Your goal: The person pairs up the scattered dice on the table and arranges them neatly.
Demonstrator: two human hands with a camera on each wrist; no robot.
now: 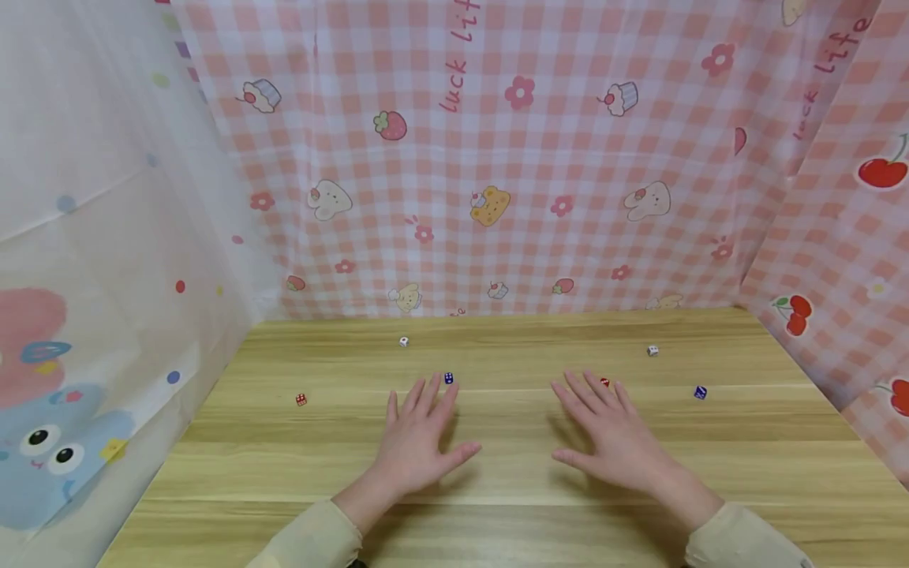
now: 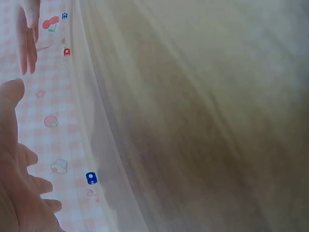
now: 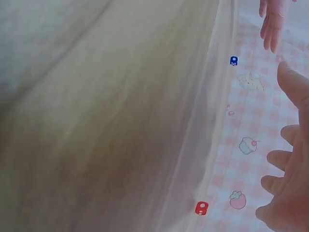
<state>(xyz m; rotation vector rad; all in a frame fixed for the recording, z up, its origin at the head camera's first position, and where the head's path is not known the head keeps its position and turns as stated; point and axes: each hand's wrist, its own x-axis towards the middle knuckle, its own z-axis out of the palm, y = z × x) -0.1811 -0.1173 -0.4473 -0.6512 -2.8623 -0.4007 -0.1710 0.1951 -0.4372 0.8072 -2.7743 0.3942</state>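
Note:
Both hands hover palm down over the wooden table, fingers spread, nothing held. My left hand (image 1: 417,446) has its fingertips close to a blue die (image 1: 449,378). To its left lies a red die (image 1: 301,400), and farther back a white die (image 1: 403,341). Just beyond the fingers of my right hand (image 1: 618,442) is another red die (image 1: 605,383), partly hidden by them. A second blue die (image 1: 700,393) sits to the right, with a second white die (image 1: 653,350) behind it. In the left wrist view, the nearer blue die (image 2: 91,178) shows beyond the fingers.
The wooden table (image 1: 511,521) reaches back to a pink checked cloth (image 1: 454,158) hanging as a wall. Another checked cloth (image 1: 838,260) hangs along the right side, and a white printed sheet (image 1: 106,205) along the left. Light sleeves (image 1: 316,536) cover the forearms.

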